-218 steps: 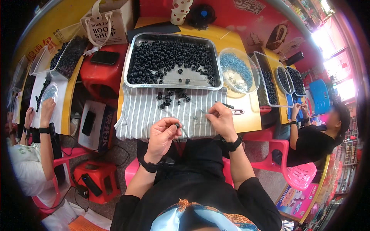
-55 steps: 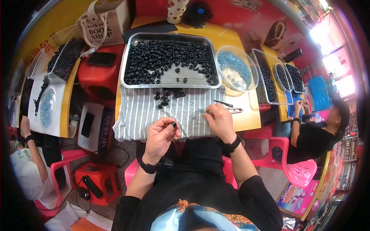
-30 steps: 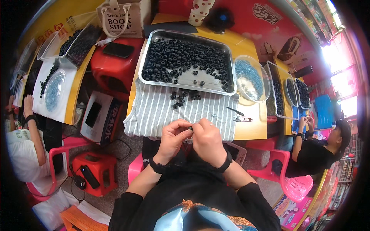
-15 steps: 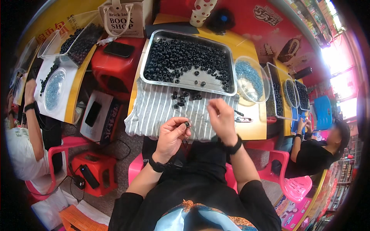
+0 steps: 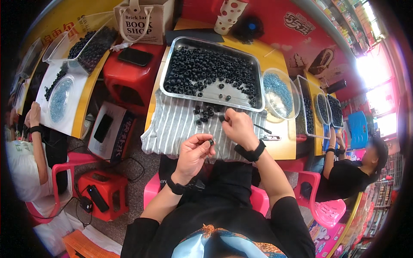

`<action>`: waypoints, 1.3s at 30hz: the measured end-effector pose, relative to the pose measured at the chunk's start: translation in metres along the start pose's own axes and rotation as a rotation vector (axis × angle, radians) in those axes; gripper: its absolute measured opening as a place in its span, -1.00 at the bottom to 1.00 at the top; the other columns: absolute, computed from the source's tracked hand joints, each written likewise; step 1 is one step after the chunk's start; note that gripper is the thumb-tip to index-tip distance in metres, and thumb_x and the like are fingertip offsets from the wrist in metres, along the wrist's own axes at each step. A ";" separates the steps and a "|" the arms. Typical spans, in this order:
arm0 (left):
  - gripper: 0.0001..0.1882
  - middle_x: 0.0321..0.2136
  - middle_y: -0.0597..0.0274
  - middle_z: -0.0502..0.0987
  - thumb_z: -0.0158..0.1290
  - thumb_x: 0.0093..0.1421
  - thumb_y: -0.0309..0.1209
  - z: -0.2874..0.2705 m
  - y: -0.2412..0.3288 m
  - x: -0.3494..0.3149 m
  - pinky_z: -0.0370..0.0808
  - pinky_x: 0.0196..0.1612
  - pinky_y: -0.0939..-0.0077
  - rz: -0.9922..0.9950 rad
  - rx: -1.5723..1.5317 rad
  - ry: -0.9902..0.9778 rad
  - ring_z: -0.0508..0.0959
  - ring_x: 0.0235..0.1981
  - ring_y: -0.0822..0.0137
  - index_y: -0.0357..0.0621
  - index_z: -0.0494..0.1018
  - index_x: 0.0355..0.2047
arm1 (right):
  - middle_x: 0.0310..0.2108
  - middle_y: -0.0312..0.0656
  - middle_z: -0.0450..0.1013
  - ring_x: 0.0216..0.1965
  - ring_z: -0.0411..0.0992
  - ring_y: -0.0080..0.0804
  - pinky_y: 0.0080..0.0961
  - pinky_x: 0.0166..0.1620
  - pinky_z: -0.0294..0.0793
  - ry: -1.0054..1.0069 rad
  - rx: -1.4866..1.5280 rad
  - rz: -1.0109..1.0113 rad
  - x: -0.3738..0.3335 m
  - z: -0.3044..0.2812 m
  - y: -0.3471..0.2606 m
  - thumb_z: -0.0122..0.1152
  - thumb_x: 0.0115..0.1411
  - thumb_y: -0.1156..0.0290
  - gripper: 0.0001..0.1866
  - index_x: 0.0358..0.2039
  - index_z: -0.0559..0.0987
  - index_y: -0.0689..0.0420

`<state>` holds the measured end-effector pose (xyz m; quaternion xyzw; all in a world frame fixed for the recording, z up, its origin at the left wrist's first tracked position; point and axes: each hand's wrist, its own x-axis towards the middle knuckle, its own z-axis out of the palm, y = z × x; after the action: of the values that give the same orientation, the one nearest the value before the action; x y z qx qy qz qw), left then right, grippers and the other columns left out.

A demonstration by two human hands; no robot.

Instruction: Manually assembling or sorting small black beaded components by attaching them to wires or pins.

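Note:
Between the thumb and forefinger of my left hand (image 5: 192,155) is a small round black bead (image 5: 211,142), held above the near edge of a grey striped cloth (image 5: 165,124). My right hand (image 5: 241,129) is down on the cloth, its fingers pinched together beside several loose black beads (image 5: 204,114); whatever they hold is hidden. Just beyond the cloth, a metal tray (image 5: 211,100) is filled with many black beads, with a bare patch toward its near side. A clear bowl (image 5: 295,112) of pale blue beads stands to its right.
A dark pen-like stick (image 5: 262,129) and small thread snips (image 5: 271,137) lie right of my right hand. A dotted cup (image 5: 228,19) and a canvas bag (image 5: 148,26) stand behind. A red stool (image 5: 124,71) bears a phone. Other people sit left and right.
My right hand has come down and to the left, onto the cloth by the loose beads. The left hand keeps its bead and has barely moved.

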<state>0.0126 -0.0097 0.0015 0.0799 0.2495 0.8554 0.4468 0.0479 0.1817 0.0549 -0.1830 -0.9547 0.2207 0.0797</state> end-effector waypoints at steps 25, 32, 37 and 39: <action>-0.72 -0.29 0.18 0.56 0.00 0.27 -0.56 0.007 0.002 0.000 0.54 -0.31 0.55 -0.061 0.015 -0.034 0.56 -0.41 0.42 -0.28 0.42 -0.01 | -0.52 -0.16 0.40 -0.55 0.43 -0.45 -0.57 -0.47 0.42 0.099 0.582 -0.270 -0.048 0.001 -0.030 0.08 -0.14 0.74 -0.88 -0.52 0.41 0.30; -0.69 -0.35 0.22 0.53 0.01 0.26 -0.55 0.001 0.001 0.000 0.51 -0.34 0.59 -0.045 0.011 0.035 0.54 -0.41 0.43 -0.28 0.39 0.02 | -0.56 -0.09 0.34 -0.61 0.36 -0.22 -0.42 -0.54 0.33 0.236 0.466 -0.204 -0.048 0.007 -0.030 0.08 -0.17 0.70 -0.88 -0.58 0.37 0.26; -0.61 -0.33 0.23 0.49 0.01 0.27 -0.52 0.014 0.007 0.000 0.48 -0.35 0.60 -0.020 0.061 0.068 0.53 -0.42 0.42 -0.27 0.33 0.10 | -0.55 -0.02 0.34 -0.52 0.38 -0.01 -0.24 -0.48 0.33 0.227 0.281 -0.125 -0.042 0.006 -0.025 0.11 -0.13 0.67 -0.90 -0.58 0.38 0.25; -0.61 -0.32 0.22 0.49 0.01 0.27 -0.52 0.016 0.008 0.001 0.49 -0.34 0.60 -0.025 0.040 0.084 0.52 -0.41 0.42 -0.27 0.33 0.11 | -0.53 -0.01 0.35 -0.46 0.39 0.02 -0.21 -0.43 0.34 0.218 0.176 -0.155 -0.039 0.008 -0.021 0.12 -0.10 0.66 -0.90 -0.58 0.38 0.25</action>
<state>0.0122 -0.0071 0.0185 0.0499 0.2861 0.8471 0.4450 0.0756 0.1462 0.0543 -0.1240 -0.9287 0.2755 0.2153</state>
